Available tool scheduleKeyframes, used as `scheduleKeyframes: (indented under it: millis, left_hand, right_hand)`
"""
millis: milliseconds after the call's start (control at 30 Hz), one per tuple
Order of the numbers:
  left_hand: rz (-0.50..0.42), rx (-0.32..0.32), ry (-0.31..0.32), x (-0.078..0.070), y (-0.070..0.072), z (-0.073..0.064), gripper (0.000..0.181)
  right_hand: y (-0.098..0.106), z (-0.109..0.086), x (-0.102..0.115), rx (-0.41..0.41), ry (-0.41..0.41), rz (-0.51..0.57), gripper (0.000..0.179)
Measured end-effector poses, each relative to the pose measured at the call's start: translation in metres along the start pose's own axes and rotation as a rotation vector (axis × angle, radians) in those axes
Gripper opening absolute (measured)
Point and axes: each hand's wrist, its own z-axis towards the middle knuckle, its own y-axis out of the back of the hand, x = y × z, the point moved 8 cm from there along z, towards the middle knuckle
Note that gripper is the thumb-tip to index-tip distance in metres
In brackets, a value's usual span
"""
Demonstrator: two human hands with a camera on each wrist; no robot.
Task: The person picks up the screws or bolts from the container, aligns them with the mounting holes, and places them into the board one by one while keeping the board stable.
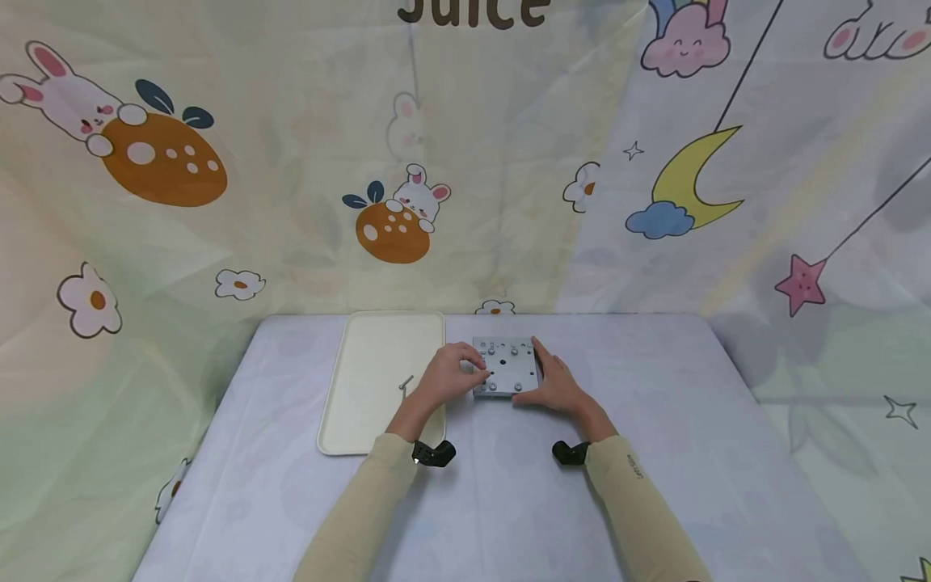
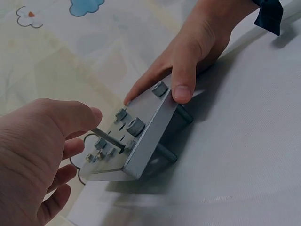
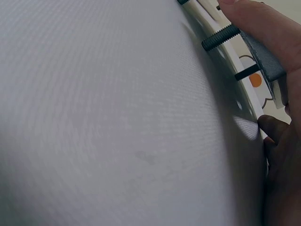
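A grey metal plate [image 1: 518,365] with several bolt heads and holes stands raised over the table. Its bolts' threaded ends [image 3: 221,37] stick out underneath. My right hand [image 1: 556,386] grips the plate's right side, thumb [image 2: 182,89] at the near edge and fingers at the far edge. Between thumb and forefinger, my left hand [image 1: 452,376] pinches a thin metal rod [image 2: 109,137]. The rod slants down to a hole beside a bolt head [image 2: 130,146] near the plate's left end; its upper end is hidden in the fingers. The other left fingers are loosely bent.
A cream tray [image 1: 364,388] lies left of the plate, partly under my left forearm. Small metal pieces [image 1: 405,385] rest in it near the wrist. White cloth covers the table [image 1: 502,501], and a printed curtain [image 1: 509,242] hangs behind its far edge.
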Motion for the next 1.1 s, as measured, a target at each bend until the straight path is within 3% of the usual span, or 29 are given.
scheduleKeyframes:
  millis: [333,633,767,900,1100]
  left_hand:
    - [0.004,-0.008,-0.026,-0.005,0.005,-0.002,0.006]
    - [0.039,0.045,0.006,-0.002,0.001,-0.002,0.006]
    - [0.039,0.033,-0.001,0.001,0.001,-0.004,0.009]
    - [0.023,-0.007,0.018,0.008,0.009,-0.012,0.009]
    - [-0.025,-0.082,0.054,0.031,0.027,-0.037,0.006]
  right_hand:
    - [0.0,0.0,-0.002,-0.003,-0.017,-0.018,0.137]
    - [0.001,0.0,0.0,-0.003,-0.014,-0.015,0.137]
    - [0.001,0.0,-0.001,-0.002,-0.015,-0.02,0.136]
    - [0.001,-0.001,-0.001,-0.005,-0.016,-0.004,0.136]
    - [0.001,-0.001,0.001,-0.007,-0.003,-0.007,0.136]
